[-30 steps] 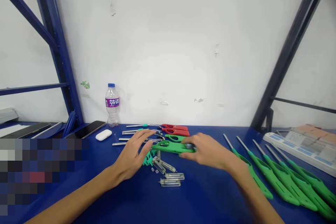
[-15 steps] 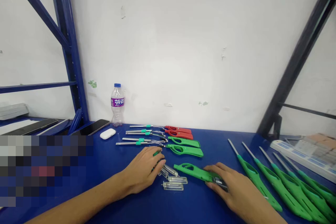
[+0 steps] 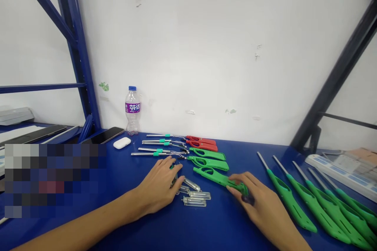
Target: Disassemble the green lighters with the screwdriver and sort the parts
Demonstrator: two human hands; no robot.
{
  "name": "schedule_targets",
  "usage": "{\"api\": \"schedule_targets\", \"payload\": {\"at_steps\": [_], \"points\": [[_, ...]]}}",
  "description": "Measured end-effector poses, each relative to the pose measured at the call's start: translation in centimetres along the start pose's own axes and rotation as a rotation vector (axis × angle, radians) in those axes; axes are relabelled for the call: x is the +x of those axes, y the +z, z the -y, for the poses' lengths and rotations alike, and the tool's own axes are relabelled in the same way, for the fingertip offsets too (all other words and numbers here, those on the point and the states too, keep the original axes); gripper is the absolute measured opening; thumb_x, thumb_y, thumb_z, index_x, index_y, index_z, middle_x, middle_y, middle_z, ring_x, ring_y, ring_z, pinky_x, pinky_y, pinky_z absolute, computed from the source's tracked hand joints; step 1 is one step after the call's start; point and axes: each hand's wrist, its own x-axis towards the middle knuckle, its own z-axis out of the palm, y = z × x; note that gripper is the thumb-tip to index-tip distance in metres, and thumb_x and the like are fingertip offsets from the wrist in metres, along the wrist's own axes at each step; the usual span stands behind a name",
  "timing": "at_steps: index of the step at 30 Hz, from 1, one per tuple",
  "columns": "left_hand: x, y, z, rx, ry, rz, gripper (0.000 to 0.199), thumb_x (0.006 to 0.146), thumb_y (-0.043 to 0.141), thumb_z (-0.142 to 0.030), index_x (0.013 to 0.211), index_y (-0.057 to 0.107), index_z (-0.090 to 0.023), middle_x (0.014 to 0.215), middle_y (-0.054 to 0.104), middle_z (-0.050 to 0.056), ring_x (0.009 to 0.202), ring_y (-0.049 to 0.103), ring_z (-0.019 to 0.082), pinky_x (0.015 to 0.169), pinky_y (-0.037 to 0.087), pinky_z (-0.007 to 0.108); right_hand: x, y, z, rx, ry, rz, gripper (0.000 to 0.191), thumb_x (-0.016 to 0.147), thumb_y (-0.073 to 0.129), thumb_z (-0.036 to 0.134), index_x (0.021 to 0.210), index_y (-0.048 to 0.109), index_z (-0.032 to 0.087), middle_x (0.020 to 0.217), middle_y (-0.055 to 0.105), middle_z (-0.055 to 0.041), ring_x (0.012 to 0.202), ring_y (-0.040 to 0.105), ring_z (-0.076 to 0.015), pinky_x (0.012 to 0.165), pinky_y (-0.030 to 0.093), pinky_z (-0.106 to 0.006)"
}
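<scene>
My left hand (image 3: 161, 184) is palm down with its fingers curled over small parts, a bit of green and dark showing under them. What it holds is mostly hidden. Beside its fingertips lie several clear fuel tanks (image 3: 194, 201). My right hand (image 3: 257, 204) is closed around the rear end of a green lighter casing (image 3: 210, 174), which lies just in front of a row of casings. A dark rounded piece (image 3: 247, 199) shows under the right fingers; its kind cannot be made out. Green casing halves (image 3: 210, 163) and red casings (image 3: 203, 146) lie in that row.
Metal lighter tubes with wires (image 3: 150, 154) lie left of the casings. Several long green lighters (image 3: 291, 200) lie at the right, near a white power strip (image 3: 338, 174). A plastic bottle (image 3: 133, 111), a white case (image 3: 121, 143) and a phone (image 3: 107, 135) stand or lie at the back left.
My right hand has moved the green casing away from me, up against the row. My left hand stays over the small parts. The view has shifted slightly.
</scene>
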Motion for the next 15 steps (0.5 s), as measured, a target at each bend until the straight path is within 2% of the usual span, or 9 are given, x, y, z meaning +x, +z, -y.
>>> {"api": "schedule_targets", "payload": {"at_steps": [2, 4, 6, 7, 9, 11, 13, 15], "points": [[0.0, -0.2, -0.1, -0.011, -0.003, -0.001, 0.037, 0.108, 0.048, -0.032, 0.129, 0.071, -0.012, 0.132, 0.069, 0.02, 0.129, 0.062, 0.037, 0.108, 0.051, 0.059, -0.6, 0.2, 0.4, 0.012, -0.034, 0.022, 0.036, 0.112, 0.038, 0.056, 0.113, 0.065, 0.032, 0.104, 0.072, 0.0002, 0.09, 0.073, -0.0192, 0.079, 0.055, -0.032], [0.1, -0.4, -0.4, -0.025, -0.006, -0.009, 0.035, 0.109, 0.046, -0.03, 0.122, 0.074, -0.013, 0.122, 0.071, 0.017, 0.118, 0.066, 0.033, 0.103, 0.053, 0.056, -0.8, 0.7, 1.4, 0.005, -0.063, 0.056, 0.032, 0.112, 0.041, 0.053, 0.117, 0.065, 0.032, 0.092, 0.072, 0.0018, 0.082, 0.073, -0.0185, 0.075, 0.056, -0.031], [0.2, -0.4, -0.5, -0.038, -0.013, -0.015, 0.035, 0.109, 0.044, -0.03, 0.117, 0.074, -0.014, 0.116, 0.071, 0.015, 0.11, 0.067, 0.032, 0.098, 0.055, 0.055, -0.7, 1.5, 2.8, -0.025, -0.09, 0.083, 0.029, 0.111, 0.046, 0.049, 0.13, 0.062, 0.033, 0.101, 0.074, -0.0001, 0.086, 0.075, -0.0208, 0.077, 0.059, -0.033], [0.3, -0.3, -0.5, -0.042, -0.02, -0.019, 0.035, 0.109, 0.044, -0.029, 0.115, 0.074, -0.014, 0.115, 0.071, 0.015, 0.109, 0.067, 0.033, 0.096, 0.055, 0.056, -0.6, 2.0, 3.7, -0.047, -0.106, 0.095, 0.031, 0.11, 0.049, 0.046, 0.137, 0.059, 0.032, 0.113, 0.075, -0.0025, 0.093, 0.076, -0.023, 0.081, 0.06, -0.036], [0.3, -0.2, -0.4, -0.053, -0.031, -0.021, 0.036, 0.108, 0.043, -0.029, 0.117, 0.074, -0.012, 0.121, 0.07, 0.018, 0.116, 0.065, 0.035, 0.1, 0.053, 0.058, -0.1, 3.0, 5.5, -0.088, -0.144, 0.122, 0.035, 0.109, 0.051, 0.04, 0.143, 0.056, 0.032, 0.131, 0.07, -0.0056, 0.102, 0.076, -0.0277, 0.085, 0.062, -0.042], [0.4, 0.0, 0.0, -0.067, -0.026, -0.007, 0.038, 0.108, 0.044, -0.03, 0.128, 0.07, -0.012, 0.138, 0.064, 0.021, 0.135, 0.056, 0.039, 0.111, 0.046, 0.062, 0.3, 4.0, 7.1, -0.122, -0.17, 0.142, 0.04, 0.107, 0.053, 0.036, 0.147, 0.055, 0.032, 0.131, 0.07, -0.0071, 0.097, 0.077, -0.0319, 0.081, 0.063, -0.048], [0.4, 0.0, 0.3, -0.089, 0.003, 0.036, 0.045, 0.108, 0.044, -0.034, 0.145, 0.062, -0.014, 0.158, 0.053, 0.019, 0.153, 0.039, 0.04, 0.122, 0.035, 0.064, 0.6, 4.9, 8.1, -0.149, -0.183, 0.142, 0.045, 0.107, 0.052, 0.036, 0.152, 0.052, 0.031, 0.132, 0.069, -0.009, 0.089, 0.078, -0.0343, 0.075, 0.063, -0.052], [0.5, -0.1, 0.7, -0.115, 0.038, 0.093, 0.052, 0.11, 0.041, -0.041, 0.156, 0.052, -0.018, 0.166, 0.044, 0.015, 0.16, 0.03, 0.037, 0.127, 0.029, 0.063, 0.5, 5.2, 8.1, -0.163, -0.186, 0.12, 0.047, 0.108, 0.047, 0.038, 0.155, 0.049, 0.032, 0.135, 0.068, -0.0101, 0.088, 0.078, -0.0336, 0.074, 0.064, -0.051]]}}
